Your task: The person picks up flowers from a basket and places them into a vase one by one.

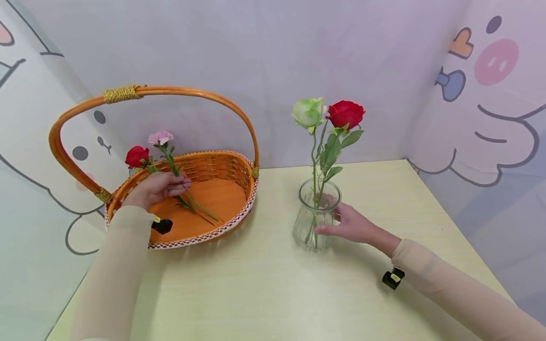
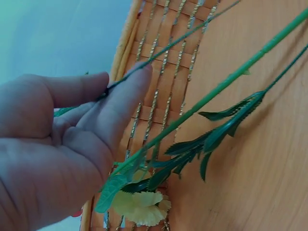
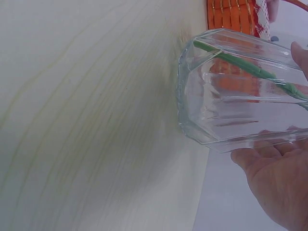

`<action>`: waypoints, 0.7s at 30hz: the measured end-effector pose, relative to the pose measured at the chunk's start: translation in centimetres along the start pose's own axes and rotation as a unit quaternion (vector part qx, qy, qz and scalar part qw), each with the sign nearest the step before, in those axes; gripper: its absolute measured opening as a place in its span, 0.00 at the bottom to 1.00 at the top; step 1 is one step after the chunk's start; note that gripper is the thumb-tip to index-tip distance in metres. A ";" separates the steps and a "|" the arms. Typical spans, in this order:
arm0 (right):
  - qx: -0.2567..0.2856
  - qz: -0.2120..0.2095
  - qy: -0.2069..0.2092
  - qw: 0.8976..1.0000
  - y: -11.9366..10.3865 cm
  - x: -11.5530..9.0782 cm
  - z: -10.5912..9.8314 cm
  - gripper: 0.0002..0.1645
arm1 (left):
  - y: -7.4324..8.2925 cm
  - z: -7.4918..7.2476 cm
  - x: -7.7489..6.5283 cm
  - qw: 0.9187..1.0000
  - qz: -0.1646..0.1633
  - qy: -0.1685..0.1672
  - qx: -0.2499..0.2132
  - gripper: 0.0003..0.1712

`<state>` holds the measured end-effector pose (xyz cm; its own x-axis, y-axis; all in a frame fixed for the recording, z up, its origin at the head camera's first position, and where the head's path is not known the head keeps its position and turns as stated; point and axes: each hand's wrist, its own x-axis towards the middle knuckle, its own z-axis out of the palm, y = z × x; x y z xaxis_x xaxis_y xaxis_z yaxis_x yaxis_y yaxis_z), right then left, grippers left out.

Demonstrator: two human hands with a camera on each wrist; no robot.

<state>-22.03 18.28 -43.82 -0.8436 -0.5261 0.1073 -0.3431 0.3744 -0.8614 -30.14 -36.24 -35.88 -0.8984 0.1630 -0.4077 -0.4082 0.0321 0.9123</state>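
Note:
My left hand (image 1: 159, 187) reaches over the orange wicker basket (image 1: 226, 192) and pinches a thin green stem (image 2: 175, 42) between thumb and fingers. That stem appears to belong to the pink carnation (image 1: 160, 138), whose bloom stands above the basket's back rim. Beside it shows a red rose (image 1: 137, 156). A thicker stem (image 2: 226, 81) and a pale yellow flower (image 2: 144, 207) lie beneath the hand. At the right, my right hand (image 1: 350, 224) grips the clear glass vase (image 1: 302, 223), thumb in front, other fingers behind. In the vase stand a pale green rose (image 1: 309, 112) and a red rose (image 1: 346, 114).
The basket's tall handle (image 1: 200, 93) arches above the left arm. A pale wood-grain table (image 1: 273, 293) carries the basket and vase. Behind it hangs a light cloth backdrop (image 1: 264, 57) with cartoon animals. Each wrist wears a small black camera (image 1: 393, 278).

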 end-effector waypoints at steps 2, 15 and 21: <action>0.000 0.000 0.000 1.000 0.1 0.0 0.0 0.55 | 0.2 -0.1 -0.3 1.000 0.008 -0.008 -0.021 0.10; -0.001 0.004 -0.001 1.000 0.0 0.0 0.0 0.56 | 1.0 -0.6 -1.4 0.995 0.033 -0.074 -0.062 0.16; 0.002 0.002 -0.002 1.000 0.1 0.0 0.0 0.54 | 1.2 -0.7 -1.8 0.983 0.061 -0.121 -0.126 0.17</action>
<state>-22.06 18.30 -43.90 -0.8438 -0.5269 0.1018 -0.3378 0.3741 -0.8637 -29.14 -37.16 -34.07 -0.8907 0.3815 -0.2473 -0.3545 -0.2420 0.9032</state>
